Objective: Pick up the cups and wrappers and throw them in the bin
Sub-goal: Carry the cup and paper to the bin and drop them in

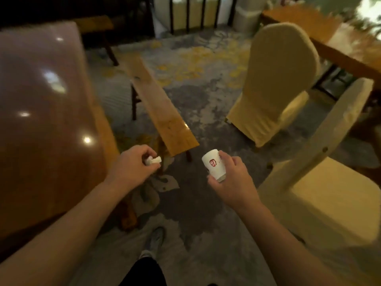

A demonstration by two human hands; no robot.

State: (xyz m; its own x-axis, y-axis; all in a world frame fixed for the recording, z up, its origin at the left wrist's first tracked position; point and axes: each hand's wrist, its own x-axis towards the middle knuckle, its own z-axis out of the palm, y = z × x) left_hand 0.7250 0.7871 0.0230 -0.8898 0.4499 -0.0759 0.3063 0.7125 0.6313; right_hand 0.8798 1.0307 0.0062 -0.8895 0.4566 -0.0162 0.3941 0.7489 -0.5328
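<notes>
My right hand point(233, 178) grips a white paper cup point(213, 164) with a red logo, tilted so its mouth points up and to the left. My left hand point(132, 164) is closed around a small crumpled white wrapper point(153, 160), part of which sticks out between thumb and fingers. Both hands are held out over the floor, level with each other, a short way apart. No bin is in view.
A glossy brown table point(41, 112) fills the left side. A long wooden bench point(158, 104) runs away from me beside it. Two cream-covered chairs point(276, 83) point(329, 182) stand on the right, near another wooden table point(338, 46). Patterned carpet point(202, 112) lies between.
</notes>
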